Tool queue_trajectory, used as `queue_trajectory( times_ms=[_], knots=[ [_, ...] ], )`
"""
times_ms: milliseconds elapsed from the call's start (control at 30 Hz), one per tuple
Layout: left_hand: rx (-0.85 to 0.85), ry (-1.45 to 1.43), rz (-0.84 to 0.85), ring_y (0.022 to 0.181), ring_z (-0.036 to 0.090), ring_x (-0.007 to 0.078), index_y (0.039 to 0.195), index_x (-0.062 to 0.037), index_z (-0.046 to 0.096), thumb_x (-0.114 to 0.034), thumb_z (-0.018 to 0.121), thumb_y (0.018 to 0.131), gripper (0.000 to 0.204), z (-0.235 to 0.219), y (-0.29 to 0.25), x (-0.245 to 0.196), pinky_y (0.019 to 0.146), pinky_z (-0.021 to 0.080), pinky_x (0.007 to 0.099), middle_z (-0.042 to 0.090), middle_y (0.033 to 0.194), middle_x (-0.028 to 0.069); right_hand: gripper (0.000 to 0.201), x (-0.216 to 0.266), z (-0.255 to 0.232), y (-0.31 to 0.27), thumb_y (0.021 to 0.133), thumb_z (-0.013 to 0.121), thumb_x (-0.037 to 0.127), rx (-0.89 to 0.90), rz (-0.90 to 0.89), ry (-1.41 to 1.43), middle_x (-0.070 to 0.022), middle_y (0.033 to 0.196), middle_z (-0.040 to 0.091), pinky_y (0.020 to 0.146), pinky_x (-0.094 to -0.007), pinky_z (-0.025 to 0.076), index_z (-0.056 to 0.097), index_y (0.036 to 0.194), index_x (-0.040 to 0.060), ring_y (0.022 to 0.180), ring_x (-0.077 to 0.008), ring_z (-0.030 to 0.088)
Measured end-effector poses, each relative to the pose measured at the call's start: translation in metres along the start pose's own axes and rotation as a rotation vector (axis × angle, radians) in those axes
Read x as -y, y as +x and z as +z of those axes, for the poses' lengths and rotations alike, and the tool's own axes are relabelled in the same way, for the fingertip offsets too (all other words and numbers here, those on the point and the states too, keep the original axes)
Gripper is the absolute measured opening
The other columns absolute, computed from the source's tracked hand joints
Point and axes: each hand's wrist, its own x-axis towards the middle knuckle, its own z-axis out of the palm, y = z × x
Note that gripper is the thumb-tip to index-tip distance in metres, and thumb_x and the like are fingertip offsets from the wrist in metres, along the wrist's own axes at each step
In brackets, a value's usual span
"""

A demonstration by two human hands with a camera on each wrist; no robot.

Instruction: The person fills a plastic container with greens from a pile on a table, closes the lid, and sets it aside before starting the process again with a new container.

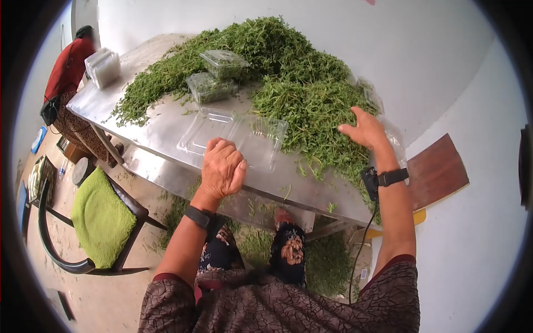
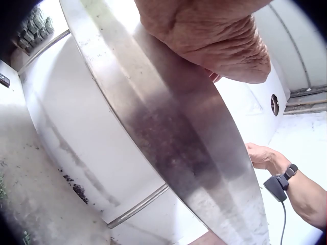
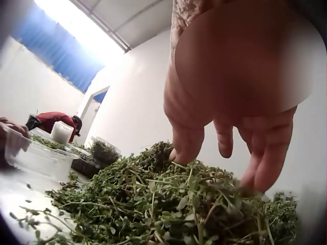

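An open, clear plastic clamshell container [image 1: 258, 130] lies on the metal table [image 1: 161, 119]. My left hand [image 1: 222, 172], its fingers curled, is at the near edge of this container; in the right wrist view these fingers [image 3: 14, 133] overlap its rim. The left wrist view hides the fingertips behind the heel of the hand. On the right, my right hand [image 1: 366, 130] reaches over a big heap of leafy green stems [image 1: 311, 105], thumb and fingers spread. Seen from the right wrist, its fingertips [image 3: 186, 150] point down right at the top of the leaves.
Two filled clear containers [image 1: 210, 87] are stacked beside the heap. Several white plastic containers [image 1: 103, 67] stand at the table's far left, near a person in red [image 1: 69, 69]. A chair with a green cover [image 1: 102, 219] is at left, a brown board [image 1: 438, 172] at right.
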Motion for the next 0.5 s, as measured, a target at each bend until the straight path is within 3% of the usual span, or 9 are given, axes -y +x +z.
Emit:
queue_trajectory(
  times_ms=[100,233,267,300,367,500],
  knots=[
    [-0.003,0.007,0.009,0.074,0.054,0.0264,0.065,-0.0061,0.049,-0.013,0.055,0.07,0.01,0.0,0.001,0.0,0.082,0.041,0.0411,0.05,0.067,0.0085,0.085,0.003,0.024,-0.003,0.072,0.072,0.049,-0.048,-0.038,-0.204,-0.0248,0.127,0.052,0.094,-0.0425,0.045,0.039,0.138,0.007,0.112,-0.0372,0.055],
    [0.011,0.009,0.002,0.074,0.054,0.0272,0.066,-0.0055,0.049,-0.014,0.053,0.071,0.011,-0.001,0.0,-0.001,0.082,0.039,0.0402,0.05,0.068,0.0091,0.071,0.009,0.045,-0.006,0.07,0.075,0.043,-0.115,-0.062,-0.305,-0.0234,0.12,0.054,0.083,-0.0439,0.049,0.047,0.124,0.0055,0.099,-0.0378,0.061],
    [0.012,0.012,0.001,0.074,0.054,0.0272,0.066,-0.0055,0.049,-0.014,0.053,0.071,0.011,-0.001,0.0,-0.001,0.082,0.039,0.0402,0.05,0.068,0.0091,0.051,0.0,0.056,-0.004,0.071,0.075,0.033,-0.264,-0.154,-0.265,-0.0217,0.103,0.061,0.075,-0.0454,0.051,0.054,0.107,0.0038,0.085,-0.0374,0.064],
    [0.011,0.01,0.003,0.075,0.054,0.0271,0.066,-0.0055,0.049,-0.014,0.053,0.071,0.011,0.0,-0.001,-0.001,0.082,0.039,0.0402,0.05,0.068,0.0091,0.051,-0.007,0.062,0.001,0.071,0.075,0.033,-0.264,-0.156,-0.264,-0.0217,0.103,0.061,0.075,-0.0454,0.051,0.054,0.107,0.0038,0.085,-0.0374,0.064],
    [0.006,0.012,0.007,0.075,0.054,0.027,0.066,-0.0055,0.049,-0.014,0.053,0.071,0.011,0.0,0.0,0.0,0.082,0.039,0.0403,0.05,0.068,0.0091,0.03,-0.012,0.064,0.006,0.072,0.07,0.023,-0.354,-0.216,-0.221,-0.0215,0.084,0.064,0.07,-0.0475,0.051,0.059,0.091,0.0024,0.077,-0.0387,0.064],
    [-0.015,0.007,0.017,0.073,0.053,0.0257,0.065,-0.007,0.049,-0.013,0.056,0.071,0.011,0.001,0.0,0.0,0.083,0.04,0.0405,0.048,0.066,0.008,0.016,-0.019,0.052,0.006,0.071,0.064,0.015,-0.497,-0.186,-0.138,-0.0219,0.071,0.062,0.068,-0.0492,0.05,0.059,0.077,0.0008,0.073,-0.0392,0.063]
  ],
)
